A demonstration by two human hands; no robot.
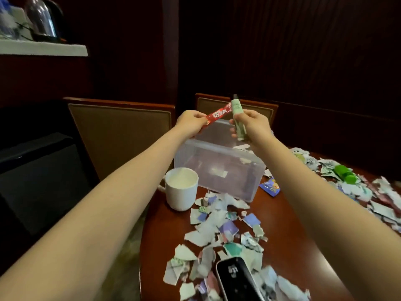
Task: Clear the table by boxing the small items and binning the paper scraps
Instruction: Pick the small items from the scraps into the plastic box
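My left hand (191, 123) pinches one end of a red coffee stick sachet (218, 115), held up above the clear plastic box (219, 168). Gripped in my right hand (252, 124) is a pale green tube with a dark cap (237, 117), nearly upright, also over the box. The sachet's far end touches or overlaps the tube. Inside the box lie a few paper bits. Torn paper scraps (217, 233) cover the round wooden table (288, 240) in front of the box and along its right side (368, 192).
A white mug (181, 189) stands left of the box. A blue sachet (270, 186) lies to the box's right, a green bottle (345, 173) further right among scraps. A black device (237, 279) lies at the near edge. Two chairs (121, 135) stand behind the table.
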